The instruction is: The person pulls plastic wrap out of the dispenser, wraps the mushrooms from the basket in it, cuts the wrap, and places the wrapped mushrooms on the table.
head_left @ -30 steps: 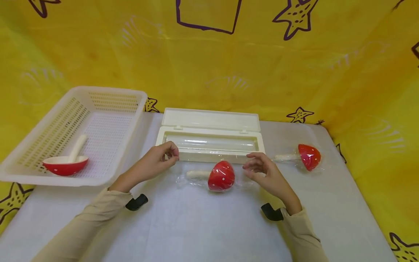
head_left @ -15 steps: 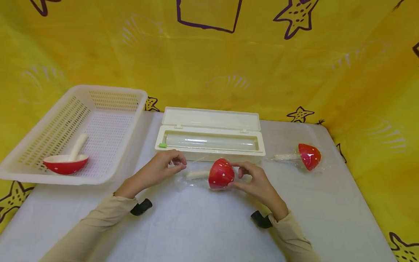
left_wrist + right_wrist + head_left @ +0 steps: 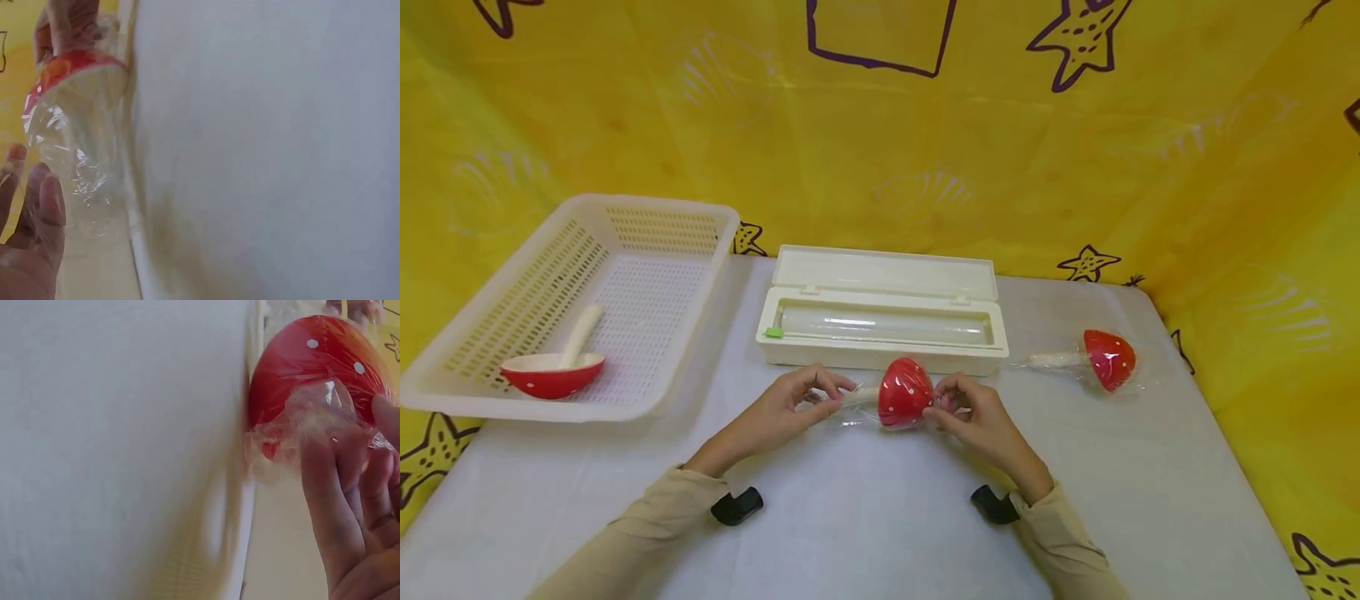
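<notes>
Your left hand [image 3: 786,417] pinches clear film [image 3: 90,172] at the handle, your right hand [image 3: 983,417] at the bowl, of the middle ladle [image 3: 902,392], seemingly nearly wrapped, before the film box [image 3: 880,355]; a wrapped ladle [image 3: 1108,360] lies rightward, a bare ladle [image 3: 553,382] awaits in the basket [image 3: 662,223].

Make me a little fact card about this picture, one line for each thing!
middle ladle: red, white dots, wrapped in clear film
left grip: pinching film by the handle's end
right grip: pinching film by the red bowl
far-right ladle: red, also in film, on the table
basket: white, one unwrapped ladle inside
long box: lid open, roll inside
backdrop: yellow, with stars
</notes>
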The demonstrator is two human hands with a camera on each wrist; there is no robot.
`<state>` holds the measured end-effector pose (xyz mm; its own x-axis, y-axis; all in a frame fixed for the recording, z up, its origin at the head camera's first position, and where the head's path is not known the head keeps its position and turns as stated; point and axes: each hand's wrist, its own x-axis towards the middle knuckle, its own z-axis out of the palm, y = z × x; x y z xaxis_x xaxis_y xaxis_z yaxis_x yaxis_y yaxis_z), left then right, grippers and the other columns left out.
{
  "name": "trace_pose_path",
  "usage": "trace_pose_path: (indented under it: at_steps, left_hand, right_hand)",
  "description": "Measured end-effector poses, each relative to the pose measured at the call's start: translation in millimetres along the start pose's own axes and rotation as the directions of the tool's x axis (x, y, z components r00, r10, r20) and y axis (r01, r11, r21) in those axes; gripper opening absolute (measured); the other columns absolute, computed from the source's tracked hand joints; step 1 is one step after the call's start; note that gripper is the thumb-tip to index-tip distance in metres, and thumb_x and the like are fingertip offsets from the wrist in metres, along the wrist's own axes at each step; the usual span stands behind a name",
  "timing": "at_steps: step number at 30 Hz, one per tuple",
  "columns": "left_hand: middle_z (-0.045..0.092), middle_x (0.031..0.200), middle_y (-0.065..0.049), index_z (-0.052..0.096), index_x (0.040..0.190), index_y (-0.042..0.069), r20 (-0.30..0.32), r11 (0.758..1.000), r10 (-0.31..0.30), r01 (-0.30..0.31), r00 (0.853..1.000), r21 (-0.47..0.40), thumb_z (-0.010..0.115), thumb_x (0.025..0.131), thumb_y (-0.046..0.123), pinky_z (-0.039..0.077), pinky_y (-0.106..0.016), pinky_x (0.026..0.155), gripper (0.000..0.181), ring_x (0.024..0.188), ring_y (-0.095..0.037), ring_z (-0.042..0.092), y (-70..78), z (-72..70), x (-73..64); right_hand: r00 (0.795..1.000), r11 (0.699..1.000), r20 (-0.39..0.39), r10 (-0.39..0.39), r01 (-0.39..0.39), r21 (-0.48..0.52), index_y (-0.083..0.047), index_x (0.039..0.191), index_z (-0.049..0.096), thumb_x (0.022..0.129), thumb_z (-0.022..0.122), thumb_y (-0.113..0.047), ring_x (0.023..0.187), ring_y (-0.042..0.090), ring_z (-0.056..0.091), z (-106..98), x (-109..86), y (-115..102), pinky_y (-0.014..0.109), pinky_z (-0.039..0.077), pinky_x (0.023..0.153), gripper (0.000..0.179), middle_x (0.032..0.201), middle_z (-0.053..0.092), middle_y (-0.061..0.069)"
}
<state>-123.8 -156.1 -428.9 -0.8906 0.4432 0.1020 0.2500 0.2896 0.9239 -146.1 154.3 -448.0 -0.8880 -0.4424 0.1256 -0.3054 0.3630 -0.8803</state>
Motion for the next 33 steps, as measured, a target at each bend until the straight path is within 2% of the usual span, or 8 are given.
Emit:
trace_pose_path:
  at_steps: [7,12,15,20,22,25,28,33]
  left_hand:
    - [0.067,0.103,0.000,0.073,0.090,0.015,0.143,0.979,0.139,-0.158,0.980,0.128,0.074,0.087,0.006,0.049,-0.026,0.088,0.009,0.101,-0.012,0.057,-7.1,15.7,-4.0]
    - [0.073,0.106,0.009,0.075,0.109,0.016,0.282,0.874,0.139,-0.251,0.949,0.415,0.069,0.093,0.020,0.048,-0.028,0.088,0.018,0.099,-0.010,0.058,-0.1,24.7,-2.6]
    - [0.073,0.106,0.007,0.073,0.117,0.015,0.296,0.859,0.118,-0.247,0.948,0.448,0.064,0.097,0.021,0.050,-0.026,0.086,0.023,0.097,-0.009,0.060,6.0,23.7,-1.8]
    - [0.069,0.104,-0.005,0.066,0.115,0.005,0.103,0.918,0.058,-0.094,0.993,0.386,0.072,0.090,0.012,0.054,-0.028,0.079,0.026,0.090,-0.016,0.061,8.5,15.8,7.0]
    - [0.065,0.104,-0.004,0.061,0.119,0.006,0.073,0.907,-0.044,0.009,0.996,0.421,0.077,0.086,0.022,0.052,-0.030,0.079,0.039,0.092,-0.016,0.058,6.5,16.3,10.7]
    - [0.061,0.106,0.000,0.058,0.126,0.008,0.127,0.855,-0.188,0.098,0.974,0.510,0.083,0.080,0.032,0.050,-0.032,0.080,0.057,0.095,-0.014,0.053,2.4,22.1,13.7]
    - [0.060,0.096,0.002,0.060,0.118,0.009,0.194,0.816,-0.210,0.063,0.958,0.575,0.082,0.081,0.028,0.048,-0.030,0.074,0.048,0.087,-0.013,0.052,-1.1,28.7,15.0]
    - [0.052,0.080,0.003,0.056,0.095,0.010,0.236,0.791,-0.079,-0.083,0.969,0.606,0.072,0.087,0.010,0.043,-0.025,0.067,0.018,0.075,-0.012,0.046,-2.0,32.2,14.2]
  right_hand:
    - [0.993,0.998,0.101,0.063,-0.065,0.016,-0.003,0.095,0.056,0.092,0.070,-0.011,0.082,0.013,0.064,3.4,-0.6,1.7,0.020,0.056,0.074,0.017,0.087,0.060,0.008]
    - [0.985,0.996,0.148,0.093,-0.092,-0.010,-0.006,0.093,0.055,0.093,0.069,-0.012,0.088,0.016,0.062,2.4,-1.7,-0.3,0.022,0.054,0.078,0.015,0.086,0.058,0.003]
    - [0.978,0.995,0.181,0.104,-0.104,-0.007,-0.008,0.093,0.055,0.093,0.068,-0.014,0.088,0.017,0.060,0.6,-2.6,-2.0,0.023,0.053,0.077,0.015,0.088,0.058,0.002]
    - [0.964,0.993,0.240,0.115,-0.120,0.008,-0.010,0.094,0.055,0.094,0.067,-0.012,0.090,0.019,0.059,-2.7,-3.2,-0.9,0.024,0.052,0.078,0.012,0.093,0.061,0.004]
    - [0.960,0.992,0.253,0.120,-0.127,0.014,-0.009,0.094,0.055,0.094,0.066,-0.011,0.092,0.019,0.060,-3.5,-3.2,0.7,0.024,0.052,0.080,0.011,0.094,0.061,0.004]
    - [0.955,0.989,0.266,0.130,-0.144,0.034,-0.009,0.092,0.057,0.093,0.067,-0.011,0.094,0.018,0.062,-4.5,-3.3,2.6,0.024,0.053,0.083,0.011,0.095,0.062,0.004]
    - [0.948,0.988,0.292,0.128,-0.148,0.045,-0.008,0.092,0.059,0.092,0.070,-0.015,0.097,0.017,0.065,-5.6,-3.1,3.9,0.023,0.053,0.087,0.013,0.096,0.064,0.003]
    - [0.933,0.988,0.332,0.139,-0.156,0.023,-0.008,0.097,0.062,0.092,0.071,-0.023,0.099,0.017,0.065,-8.7,-3.3,5.8,0.024,0.052,0.089,0.018,0.099,0.067,0.004]
